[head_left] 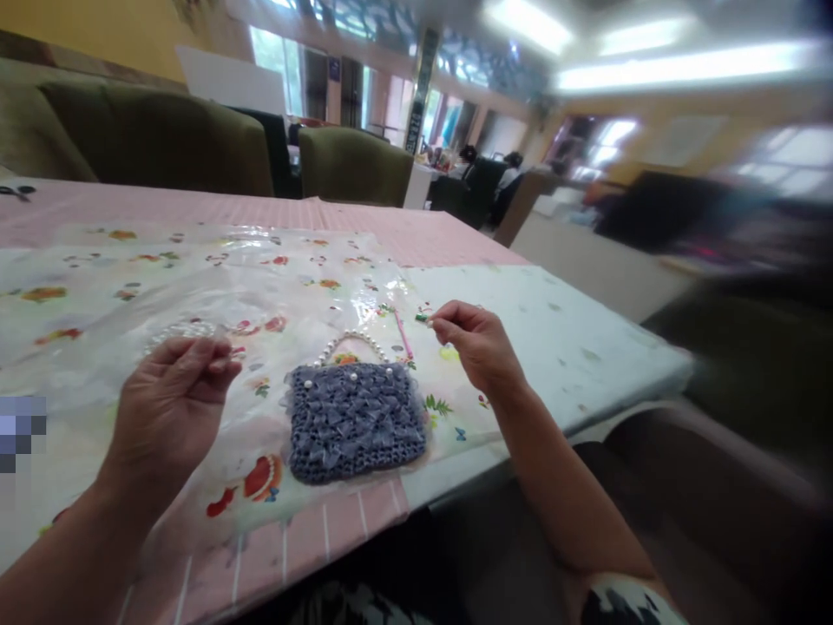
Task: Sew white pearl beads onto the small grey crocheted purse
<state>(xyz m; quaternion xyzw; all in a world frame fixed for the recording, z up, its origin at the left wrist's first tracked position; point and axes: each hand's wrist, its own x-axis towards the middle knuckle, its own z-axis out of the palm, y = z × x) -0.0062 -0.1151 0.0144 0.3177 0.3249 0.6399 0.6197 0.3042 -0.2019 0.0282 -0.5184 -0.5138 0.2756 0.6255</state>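
Observation:
A blue-grey crocheted bag [357, 421] with a pearl handle [352, 335] lies on the patterned plastic cover between my hands. My left hand [179, 395], to the left of the bag, is closed in a pinch on a small pink item [237, 352]. Right of the bag, my right hand [476, 343] pinches a small green item [422, 318] at its fingertips. Both items are too small to identify. A thin pink stick [403, 333] rests beside the handle. Behind my left hand a string of pearls [186, 330] lies on the cover.
The table has a pink cloth [442, 234] and a pale cloth [553, 321]. Dark scissors-like handles [18, 191] lie at the far left. Green chairs [355, 165] stand behind the table. People sit in the far background. A brown seat is at the lower right.

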